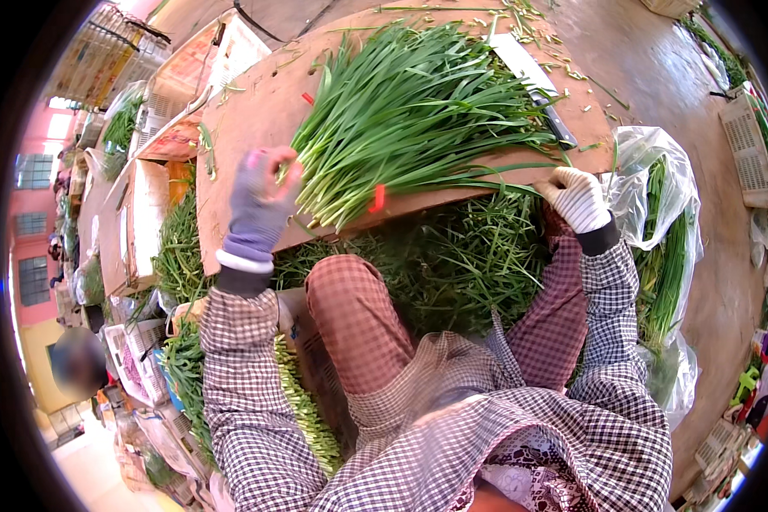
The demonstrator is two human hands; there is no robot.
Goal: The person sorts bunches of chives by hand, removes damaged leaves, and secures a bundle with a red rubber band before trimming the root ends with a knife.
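Greens (418,111) are being borne by the worktop (247,128), stem ends (322,205) beside the left hand (263,181), whose fingers are being held loosely apart. Leaf tips (512,185) are apparently being pinched by the right hand (576,196); gentle handling, clear of the knife (522,66), is probably being called for.

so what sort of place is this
Probably a vegetable-packing shed: long green leafy stalks heaped on a flat brown board, a broad metal knife with a black handle beside them, and pale slatted plastic crates nearby.
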